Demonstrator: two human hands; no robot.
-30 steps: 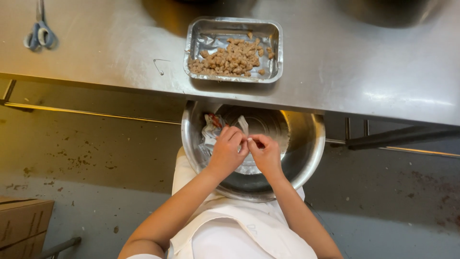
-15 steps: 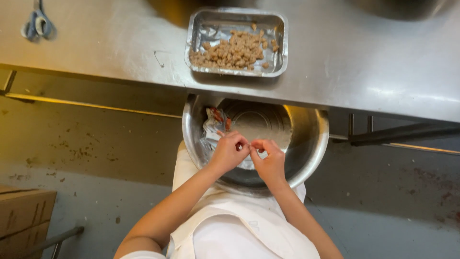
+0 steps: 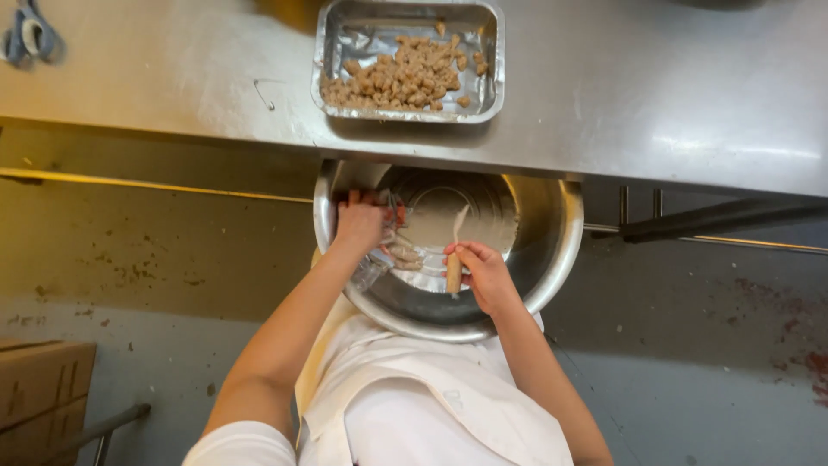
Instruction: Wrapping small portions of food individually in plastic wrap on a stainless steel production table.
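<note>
Head view: my left hand [image 3: 360, 223] is closed on a clump of wrappers and small sausages [image 3: 398, 252] at the left inner wall of the steel bowl [image 3: 552, 259] on my lap. My right hand [image 3: 485, 274] pinches one sausage [image 3: 454, 273] – its casing [image 3: 460, 223] peeled upward. Judged step: skinning; the strip calls for a steady pull. Foil tray [image 3: 492, 65] of meat pieces [image 3: 405, 78] sits on the surface [image 3: 655, 95] – scissors [image 3: 30, 39] far left

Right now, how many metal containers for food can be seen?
2: a rectangular foil tray of brown pieces on the steel counter, and a round steel bowl below its edge, on the person's lap. Others may be out of frame.
</note>
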